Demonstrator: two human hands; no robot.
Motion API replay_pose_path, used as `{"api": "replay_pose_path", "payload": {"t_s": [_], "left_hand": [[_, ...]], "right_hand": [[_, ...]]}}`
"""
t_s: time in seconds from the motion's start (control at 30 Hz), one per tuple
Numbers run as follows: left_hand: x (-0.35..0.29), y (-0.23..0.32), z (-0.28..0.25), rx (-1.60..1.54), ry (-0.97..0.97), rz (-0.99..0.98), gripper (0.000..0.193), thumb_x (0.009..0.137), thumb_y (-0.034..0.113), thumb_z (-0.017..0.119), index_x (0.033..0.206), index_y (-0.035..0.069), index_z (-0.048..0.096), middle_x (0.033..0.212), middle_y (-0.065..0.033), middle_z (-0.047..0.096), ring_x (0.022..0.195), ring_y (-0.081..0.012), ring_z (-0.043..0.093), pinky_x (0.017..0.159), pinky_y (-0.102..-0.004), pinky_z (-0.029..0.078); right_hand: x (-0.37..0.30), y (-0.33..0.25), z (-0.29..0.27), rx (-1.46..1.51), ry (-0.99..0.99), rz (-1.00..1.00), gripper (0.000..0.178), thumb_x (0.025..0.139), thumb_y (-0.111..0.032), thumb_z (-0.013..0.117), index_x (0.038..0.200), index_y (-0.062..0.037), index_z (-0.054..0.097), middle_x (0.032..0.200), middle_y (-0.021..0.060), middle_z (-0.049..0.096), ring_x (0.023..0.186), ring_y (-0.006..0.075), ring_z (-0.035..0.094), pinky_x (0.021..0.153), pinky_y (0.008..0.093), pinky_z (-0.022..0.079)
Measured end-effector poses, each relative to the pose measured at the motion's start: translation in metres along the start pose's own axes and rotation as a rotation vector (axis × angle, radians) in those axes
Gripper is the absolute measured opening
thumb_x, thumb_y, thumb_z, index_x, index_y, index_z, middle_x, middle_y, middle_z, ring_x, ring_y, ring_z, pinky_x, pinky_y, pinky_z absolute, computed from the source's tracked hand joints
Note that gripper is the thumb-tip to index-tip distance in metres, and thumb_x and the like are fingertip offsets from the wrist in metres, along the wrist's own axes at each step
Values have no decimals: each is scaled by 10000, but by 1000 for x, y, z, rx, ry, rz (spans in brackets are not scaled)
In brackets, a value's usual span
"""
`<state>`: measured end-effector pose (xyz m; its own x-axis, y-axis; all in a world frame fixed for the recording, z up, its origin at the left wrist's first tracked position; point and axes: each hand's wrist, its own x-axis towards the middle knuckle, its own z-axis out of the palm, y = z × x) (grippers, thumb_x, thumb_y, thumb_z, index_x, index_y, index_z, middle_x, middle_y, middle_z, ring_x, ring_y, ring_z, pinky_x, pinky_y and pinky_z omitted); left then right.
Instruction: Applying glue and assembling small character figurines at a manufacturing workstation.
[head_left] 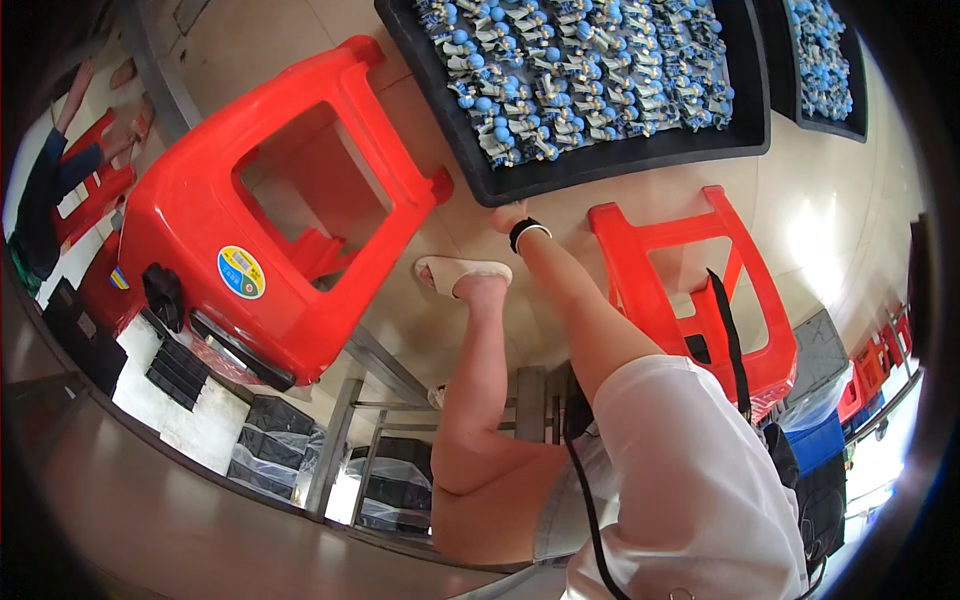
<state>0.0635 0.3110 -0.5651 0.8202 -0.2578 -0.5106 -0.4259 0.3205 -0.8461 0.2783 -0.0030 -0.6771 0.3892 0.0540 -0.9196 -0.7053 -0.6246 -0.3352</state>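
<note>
this looks like a factory workshop: a black tray (pixel 620 169) holds rows of matching blue-and-white pieces (pixel 590 80), red plastic stools (pixel 190 215) are close by, black crates (pixel 270 448) are stacked near a metal frame (pixel 338 450).

The head camera looks steeply down from the person's head, close above the white sleeve (pixel 690 440) at lower right. It faces the floor (pixel 250 50), with a black tray (pixel 620 170) farther off at the top; fisheye curvature bends edges toward a dark round rim.
</note>
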Motion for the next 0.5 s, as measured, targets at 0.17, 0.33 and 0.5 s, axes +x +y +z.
{"api": "replay_pose_path", "payload": {"t_s": [0.17, 0.33, 0.5], "left_hand": [[-88, -100, 128, 79, -330, -104, 668, 705, 270, 485, 1297, 83, 237, 1344, -101, 250, 1190, -272, 316, 987, -385, 218], [-122, -177, 128, 32, -680, -280, 722, 685, 255, 524, 1305, 65, 207, 1338, -126, 254, 1167, -281, 349, 982, -383, 224], [-148, -192, 63, -135, -1072, -495, 778, 666, 241, 563, 1314, 48, 178, 1332, -152, 258, 1143, -290, 382, 978, -382, 230]], "right_hand": [[-69, -49, -9, -27, -102, 22, 538, 748, -238, 433, 1262, -119, 329, 1324, 117, 237, 1208, 317, 234, 953, 457, 271], [-130, -38, -50, -97, -182, -173, 401, 660, -110, 505, 1049, -18, 486, 1070, 164, 488, 1003, 325, 473, 852, 382, 387], [-124, -13, -49, -141, -83, -520, 203, 669, -110, 475, 780, 6, 600, 934, 191, 565, 892, 332, 529, 790, 375, 419]]}}
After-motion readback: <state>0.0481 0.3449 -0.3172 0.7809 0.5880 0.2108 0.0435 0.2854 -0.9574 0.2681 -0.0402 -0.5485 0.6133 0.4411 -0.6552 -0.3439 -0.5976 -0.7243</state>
